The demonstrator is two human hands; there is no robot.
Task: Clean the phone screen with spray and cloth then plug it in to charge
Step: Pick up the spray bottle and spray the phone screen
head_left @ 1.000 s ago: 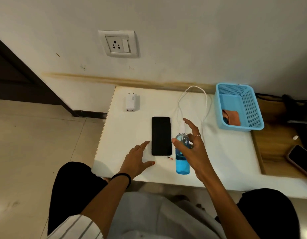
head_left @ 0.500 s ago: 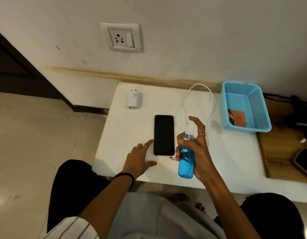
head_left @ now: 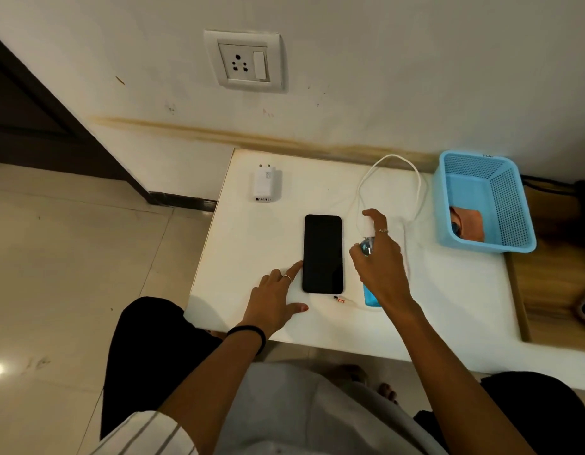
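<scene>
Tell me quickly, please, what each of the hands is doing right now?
Left hand: open, fingers spread flat on the table, a fingertip at the phone edge.
Right hand: closed around the blue spray bottle, finger on its nozzle.

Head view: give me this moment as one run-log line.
step: spray | right hand: grips blue spray bottle beside black phone | left hand: fingertip at phone's edge | orange cloth: in blue basket | white charger: unplugged

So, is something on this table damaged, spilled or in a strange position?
Nothing stands out. The phone lies flat and straight, its dark screen showing no crack. No liquid shows on the table. The charger adapter and white cable lie loose. The right hand grips the spray bottle.
</scene>
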